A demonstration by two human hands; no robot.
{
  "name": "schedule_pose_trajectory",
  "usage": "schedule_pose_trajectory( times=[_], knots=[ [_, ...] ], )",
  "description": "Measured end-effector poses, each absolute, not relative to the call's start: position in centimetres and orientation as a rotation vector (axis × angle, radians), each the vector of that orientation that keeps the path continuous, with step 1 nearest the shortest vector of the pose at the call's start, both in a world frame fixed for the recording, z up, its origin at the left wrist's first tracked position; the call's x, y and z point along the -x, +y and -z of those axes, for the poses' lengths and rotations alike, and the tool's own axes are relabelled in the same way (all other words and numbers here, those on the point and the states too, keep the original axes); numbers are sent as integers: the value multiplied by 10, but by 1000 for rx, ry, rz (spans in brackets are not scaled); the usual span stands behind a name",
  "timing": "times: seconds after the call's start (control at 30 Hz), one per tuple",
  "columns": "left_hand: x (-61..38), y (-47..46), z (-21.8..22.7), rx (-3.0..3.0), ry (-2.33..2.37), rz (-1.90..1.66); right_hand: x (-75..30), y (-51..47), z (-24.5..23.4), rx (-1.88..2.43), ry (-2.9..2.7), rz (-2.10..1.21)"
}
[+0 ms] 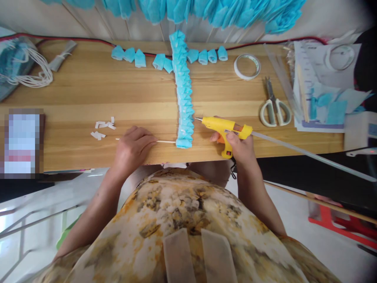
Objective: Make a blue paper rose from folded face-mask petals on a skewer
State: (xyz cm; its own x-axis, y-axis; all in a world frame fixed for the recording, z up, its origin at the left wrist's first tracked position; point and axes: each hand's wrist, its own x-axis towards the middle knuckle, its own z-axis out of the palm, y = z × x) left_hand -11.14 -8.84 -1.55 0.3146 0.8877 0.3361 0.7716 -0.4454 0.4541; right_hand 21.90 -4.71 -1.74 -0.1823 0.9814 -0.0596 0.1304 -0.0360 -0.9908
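Observation:
My left hand point(134, 148) is closed around a thin white stick point(166, 141), whose right end meets the near end of a long blue strip of folded petals point(185, 94). The strip runs away from me across the table, overlapping at its far end a row of small blue folded pieces point(140, 58). In my right hand point(240, 147) is a yellow hot glue gun point(225, 127), gripped by its handle. Its metal nozzle points left, close to the strip's right side. A long clear glue stick point(312, 155) sticks out of its back.
White-handled scissors point(275, 112) and a roll of white tape point(246, 67) lie to the right, near papers with blue scraps point(335, 112). Small white paper bits point(101, 127) lie left of my left hand. A coiled white cable point(37, 72) and a blurred-out phone point(23, 143) are farther left.

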Motion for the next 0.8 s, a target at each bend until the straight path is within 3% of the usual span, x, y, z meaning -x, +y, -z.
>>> schedule_pose_trajectory(
  times=[0.8],
  knots=[
    [113,-86,20,-2419,1480,-840,-217,-44,7,1253,-1480,-1351]
  ],
)
